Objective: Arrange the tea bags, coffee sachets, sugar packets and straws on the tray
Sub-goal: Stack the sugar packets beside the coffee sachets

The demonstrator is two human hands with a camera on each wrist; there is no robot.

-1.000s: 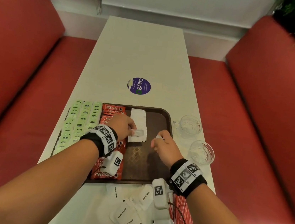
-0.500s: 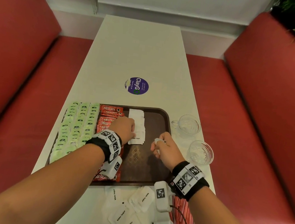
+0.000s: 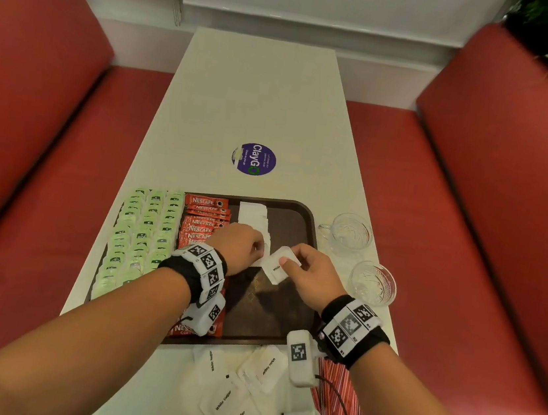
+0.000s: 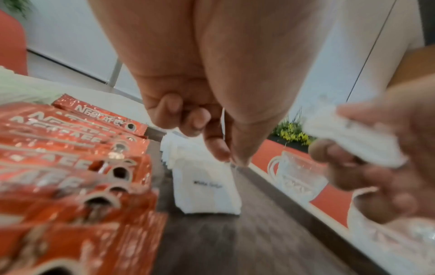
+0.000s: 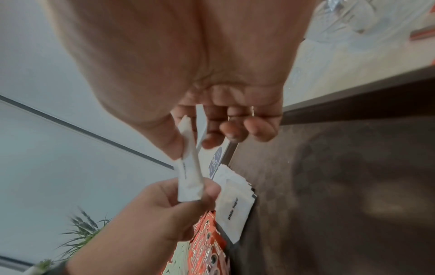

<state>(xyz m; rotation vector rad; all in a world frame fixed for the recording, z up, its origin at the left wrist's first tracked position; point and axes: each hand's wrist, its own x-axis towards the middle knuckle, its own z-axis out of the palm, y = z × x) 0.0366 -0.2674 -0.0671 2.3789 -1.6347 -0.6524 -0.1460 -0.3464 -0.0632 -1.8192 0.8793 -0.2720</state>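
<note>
While both hands met over the brown tray (image 3: 311,227), a white sugar packet (image 3: 278,266) hung between them, clear of the tray floor.

The right hand (image 3: 314,276) pinched the packet's upper end between thumb and curled fingers, and a second white packet (image 5: 201,125) showed behind it in those fingers in the right wrist view; the left hand (image 3: 239,247) had its thumb and forefinger closed on the packet's lower end, its other fingers curled. On the tray, green tea bags (image 3: 139,242) filled the left side, red coffee sachets (image 3: 204,221) lay in a column beside them, and a row of sugar packets (image 3: 253,217) ran next to those. Loose sugar packets (image 3: 234,406) and red straws (image 3: 339,412) lay on the table (image 3: 255,94) near the tray's close edge, and two glass cups (image 3: 356,255) stood to its right.
</note>
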